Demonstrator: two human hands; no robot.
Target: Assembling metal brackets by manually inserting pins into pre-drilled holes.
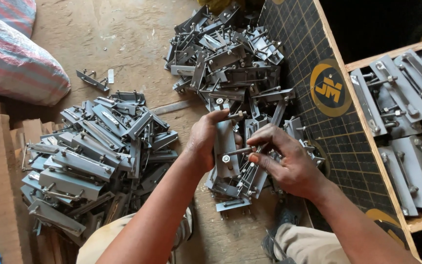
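The left hand [206, 139] grips a grey metal bracket [226, 149] upright, fingers wrapped around its edge; the right hand [289, 164] pinches with thumb and forefinger a bolt [238, 152] standing out from this bracket; a big pile of brackets [94, 156] lies left of it; a wooden box [367, 127] with more brackets stands to its right; a striped sack [15, 58] lies beyond the pile.

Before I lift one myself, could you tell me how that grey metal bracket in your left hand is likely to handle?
The grey metal bracket looks like rigid plate, so probably stiff and fairly heavy for its size. Flat-sided, it seems unlikely to roll. The bolt pinched by the right hand may turn loosely.
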